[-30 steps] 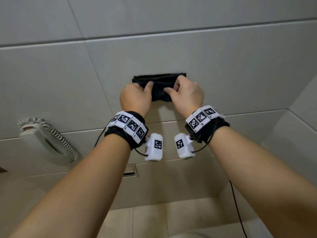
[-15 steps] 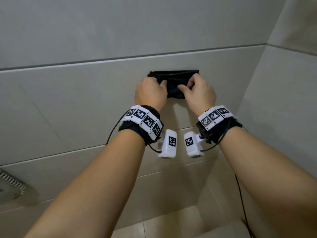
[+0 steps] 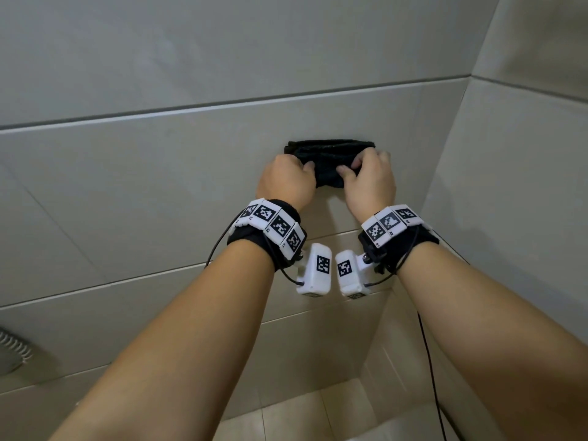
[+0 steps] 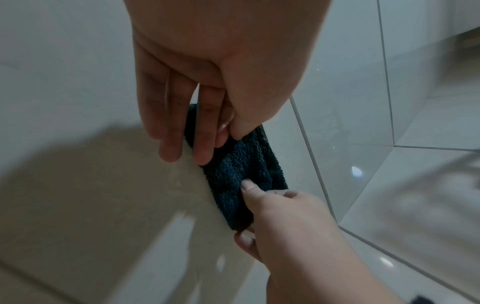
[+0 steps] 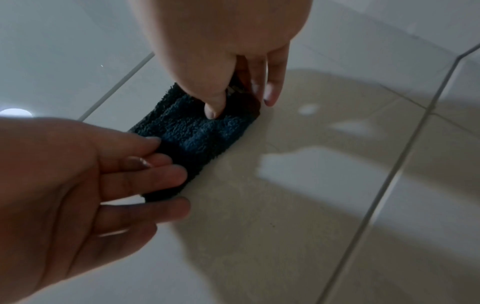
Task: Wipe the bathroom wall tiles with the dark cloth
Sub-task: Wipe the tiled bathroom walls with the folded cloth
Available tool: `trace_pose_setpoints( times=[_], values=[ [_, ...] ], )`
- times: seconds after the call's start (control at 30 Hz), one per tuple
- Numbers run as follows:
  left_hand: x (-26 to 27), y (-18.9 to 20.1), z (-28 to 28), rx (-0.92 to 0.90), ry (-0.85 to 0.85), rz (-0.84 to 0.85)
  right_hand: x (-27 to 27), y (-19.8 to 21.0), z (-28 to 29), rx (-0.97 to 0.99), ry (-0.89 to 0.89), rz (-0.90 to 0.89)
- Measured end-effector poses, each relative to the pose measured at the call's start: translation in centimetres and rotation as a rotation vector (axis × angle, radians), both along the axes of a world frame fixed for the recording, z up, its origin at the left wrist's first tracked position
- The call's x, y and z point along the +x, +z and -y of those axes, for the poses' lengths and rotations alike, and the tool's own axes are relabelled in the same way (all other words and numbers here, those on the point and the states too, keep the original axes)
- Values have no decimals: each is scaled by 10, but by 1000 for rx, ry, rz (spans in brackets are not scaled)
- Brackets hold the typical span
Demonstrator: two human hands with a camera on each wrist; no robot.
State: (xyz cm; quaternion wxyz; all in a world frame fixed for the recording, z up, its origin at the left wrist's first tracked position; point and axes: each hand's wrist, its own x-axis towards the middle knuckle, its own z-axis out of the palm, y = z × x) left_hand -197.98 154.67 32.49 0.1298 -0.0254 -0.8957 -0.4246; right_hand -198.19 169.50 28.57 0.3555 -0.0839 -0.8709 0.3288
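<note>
A folded dark terry cloth (image 3: 327,154) lies flat against the pale wall tile (image 3: 159,186), just below a horizontal grout line. My left hand (image 3: 296,173) holds its left end, thumb on the front and fingers along the edge. My right hand (image 3: 359,168) holds the right end, thumb pressing the front and fingers curled over the end. In the left wrist view my left hand (image 4: 207,127) pinches the cloth (image 4: 241,164) while the right hand (image 4: 272,205) grips the far end. The right wrist view has the right hand (image 5: 233,98) on the cloth (image 5: 194,135) and the left hand (image 5: 145,164) at the near end.
The wall corner (image 3: 445,186) runs down just right of my right hand, with the side wall (image 3: 525,218) beyond it. A coiled cord of a wall phone (image 3: 12,348) shows at the lower left edge. Floor tiles (image 3: 302,415) lie below.
Both hands have slid the cloth rightward along the wall towards the corner. The wall phone has slipped almost out of view on the left.
</note>
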Motion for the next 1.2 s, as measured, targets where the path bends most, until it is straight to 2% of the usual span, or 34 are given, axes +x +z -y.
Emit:
trace_pose_setpoints(
  times=[0.3,0.53,0.77,0.9,1.07,1.2],
  values=[
    [25,-15,26,107,49,96,14,2,15,-84,165,64],
    [50,-13,50,296,60,148,45,12,37,-96,219,49],
    [70,-21,91,399,-143,184,113,28,73,-71,136,32],
    [113,-8,117,533,-307,264,168,33,105,-62,56,32],
    [157,-19,129,710,-469,478,245,32,128,-79,-29,41],
    [204,-33,104,759,-616,650,325,30,120,-107,-138,57]
  ],
)
